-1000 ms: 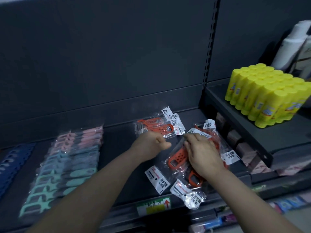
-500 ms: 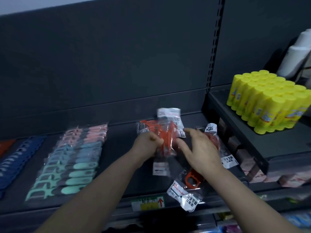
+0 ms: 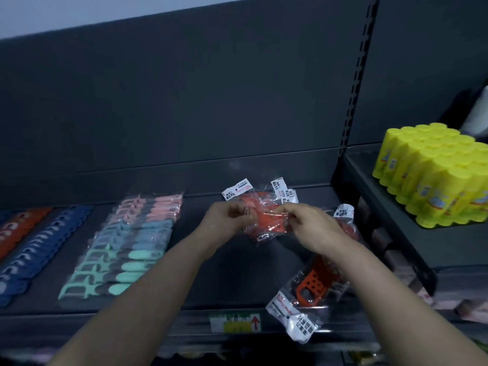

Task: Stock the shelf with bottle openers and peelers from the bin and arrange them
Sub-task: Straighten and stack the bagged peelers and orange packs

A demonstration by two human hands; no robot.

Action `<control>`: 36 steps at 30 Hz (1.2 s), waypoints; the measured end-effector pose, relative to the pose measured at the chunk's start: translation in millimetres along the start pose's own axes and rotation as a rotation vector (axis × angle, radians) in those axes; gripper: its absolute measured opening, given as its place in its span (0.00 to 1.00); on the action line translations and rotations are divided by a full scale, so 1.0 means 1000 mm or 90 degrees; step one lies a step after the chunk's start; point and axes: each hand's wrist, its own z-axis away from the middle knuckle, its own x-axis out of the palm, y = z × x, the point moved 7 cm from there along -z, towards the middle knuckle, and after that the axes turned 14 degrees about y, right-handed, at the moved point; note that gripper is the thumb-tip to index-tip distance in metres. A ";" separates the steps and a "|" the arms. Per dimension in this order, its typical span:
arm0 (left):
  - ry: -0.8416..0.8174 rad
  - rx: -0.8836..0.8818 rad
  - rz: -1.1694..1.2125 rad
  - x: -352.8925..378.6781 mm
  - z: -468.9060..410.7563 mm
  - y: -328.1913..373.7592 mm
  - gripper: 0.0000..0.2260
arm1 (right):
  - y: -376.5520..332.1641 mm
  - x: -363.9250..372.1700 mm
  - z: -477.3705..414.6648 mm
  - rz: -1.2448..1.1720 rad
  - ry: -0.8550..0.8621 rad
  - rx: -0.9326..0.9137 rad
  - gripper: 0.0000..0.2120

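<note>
A dark grey metal shelf (image 3: 227,276) runs across the view, backed by a plain panel (image 3: 184,101) of the same grey. A strip of pale wall (image 3: 79,11) shows above the panel. A slotted upright (image 3: 353,88) divides this bay from the next one on the right.

Both hands hover over the rear middle of the shelf. The left hand (image 3: 227,220) and right hand (image 3: 311,225) each pinch one side of a clear bag holding an orange utensil (image 3: 264,224). Blur hides whether it is an opener or a peeler. White label tabs stick up behind it, and more orange bags (image 3: 350,228) lie just beside the right wrist.

A bagged orange bottle opener (image 3: 309,286) lies below the right forearm, its white header hanging over the shelf's front lip. A price label (image 3: 235,323) with a red arrow sits on that lip.

To the left, bagged peelers (image 3: 126,247) lie overlapped in a row running from pink through blue to mint. Beside them run a navy row (image 3: 39,247) and an orange row (image 3: 15,231) at the edge of the view.

The neighbouring shelf (image 3: 396,220) sits higher and carries a block of upright yellow glue sticks (image 3: 435,175).
</note>
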 end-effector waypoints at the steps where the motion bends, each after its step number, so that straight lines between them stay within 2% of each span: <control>1: -0.017 -0.013 -0.033 0.000 -0.001 -0.006 0.05 | 0.000 0.002 0.001 0.011 -0.007 -0.005 0.20; 5: -0.052 -0.050 -0.056 -0.002 0.001 -0.023 0.03 | 0.004 0.007 0.005 0.028 0.003 0.001 0.18; 8: -0.025 -0.062 -0.060 -0.012 -0.002 -0.028 0.06 | -0.002 0.000 -0.002 0.018 0.092 0.008 0.16; 12: 0.082 -0.076 -0.122 -0.042 -0.014 -0.036 0.11 | -0.011 0.011 -0.023 0.013 0.118 0.056 0.09; 15: 0.233 -0.076 -0.118 -0.079 -0.025 -0.047 0.10 | -0.012 0.031 -0.033 0.042 0.052 0.088 0.14; 17: 0.323 -0.066 -0.094 -0.101 -0.029 -0.053 0.07 | -0.015 0.041 -0.032 0.036 0.039 0.104 0.23; 19: 0.353 -0.055 -0.063 -0.108 -0.032 -0.055 0.04 | -0.021 0.048 -0.032 0.065 0.043 0.102 0.26; 21: 0.360 -0.047 -0.009 -0.108 -0.033 -0.053 0.05 | -0.022 0.054 -0.035 0.055 0.043 0.120 0.23; 24: 0.346 -0.020 0.050 -0.103 -0.037 -0.045 0.07 | -0.012 0.040 -0.039 -0.039 0.078 0.200 0.19; 29: 0.208 0.003 0.009 -0.072 -0.052 -0.031 0.08 | 0.010 -0.022 -0.018 -0.070 0.297 0.290 0.19; 34: 0.054 0.061 -0.164 -0.019 -0.051 -0.027 0.10 | 0.015 -0.045 0.013 -0.023 0.313 0.312 0.20; 36: 0.032 0.113 -0.279 -0.005 -0.048 -0.023 0.11 | 0.016 -0.044 0.022 -0.002 0.289 0.337 0.19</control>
